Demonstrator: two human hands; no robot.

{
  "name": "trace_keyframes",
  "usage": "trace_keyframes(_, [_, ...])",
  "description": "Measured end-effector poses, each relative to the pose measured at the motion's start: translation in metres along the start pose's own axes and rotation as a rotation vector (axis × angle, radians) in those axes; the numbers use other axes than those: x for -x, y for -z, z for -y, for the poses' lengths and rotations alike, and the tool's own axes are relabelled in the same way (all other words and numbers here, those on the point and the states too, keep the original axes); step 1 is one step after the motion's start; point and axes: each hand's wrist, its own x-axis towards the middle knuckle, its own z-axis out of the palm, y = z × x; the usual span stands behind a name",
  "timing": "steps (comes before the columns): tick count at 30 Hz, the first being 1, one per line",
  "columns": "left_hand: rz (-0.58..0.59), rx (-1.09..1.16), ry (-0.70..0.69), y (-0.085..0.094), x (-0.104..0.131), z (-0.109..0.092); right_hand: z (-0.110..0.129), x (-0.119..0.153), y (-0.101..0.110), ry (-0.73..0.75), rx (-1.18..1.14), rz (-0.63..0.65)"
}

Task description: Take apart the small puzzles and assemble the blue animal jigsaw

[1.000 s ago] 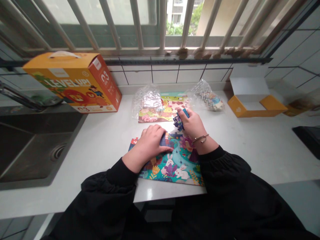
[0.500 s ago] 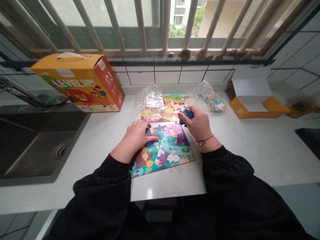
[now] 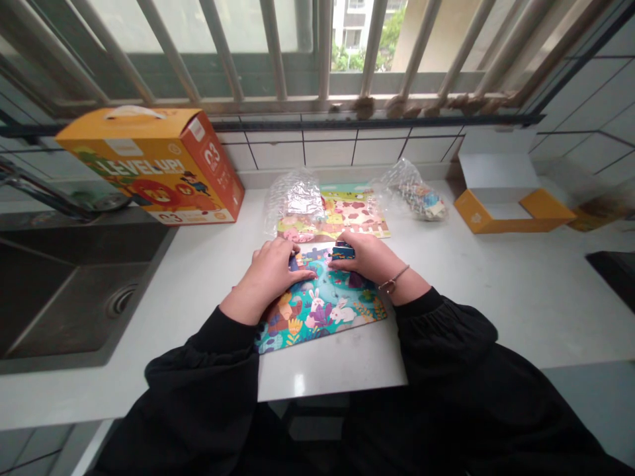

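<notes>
I had the right hand (image 3: 371,256) pinching a small stack of jigsaw pieces (image 3: 342,254) over the far part of the rabbit jigsaw puzzle (image 3: 325,312), on the near countertop (image 3: 337,365). My left hand (image 3: 270,274) covered its left side, thumb spread from fingers; whether they gripped anything, I couldn't tell.

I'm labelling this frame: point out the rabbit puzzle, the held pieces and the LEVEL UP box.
Rabbit puzzle (image 3: 326,303), head view: printed middle.
Held pieces (image 3: 342,253), head view: blue face.
LEVEL UP box (image 3: 153,177), head view: front panel.
</notes>
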Motion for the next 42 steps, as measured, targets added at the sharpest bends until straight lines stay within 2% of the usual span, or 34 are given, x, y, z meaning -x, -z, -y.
trace_keyframes(3, [-0.006,0.016,0.008,-0.001,0.0,-0.002,-0.003,0.0,0.005,-0.052,-0.004,-0.093])
trace_keyframes(5, [-0.014,0.035,0.006,-0.001,0.0,-0.004,-0.006,0.0,0.005,-0.038,-0.003,-0.109])
trace_keyframes(9, [-0.027,0.086,0.006,0.0,0.0,-0.008,-0.007,0.001,0.0,0.06,-0.004,-0.058])
trace_keyframes(16, [-0.028,0.279,-0.022,-0.001,0.001,-0.012,0.0,0.002,0.002,0.035,0.105,-0.005])
trace_keyframes(22, [0.003,0.319,-0.032,-0.004,-0.001,-0.011,0.004,0.003,0.007,0.01,0.101,-0.022])
trace_keyframes(28, [0.008,0.327,-0.028,-0.004,0.001,-0.01,0.011,0.003,0.01,-0.001,0.039,-0.107])
trace_keyframes(38, [-0.006,0.321,-0.17,-0.006,0.001,-0.019,0.023,0.006,0.018,-0.131,-0.214,-0.298])
trace_keyframes(42, [0.01,0.488,-0.128,-0.003,0.004,-0.023,0.022,0.005,0.016,-0.197,-0.251,-0.33])
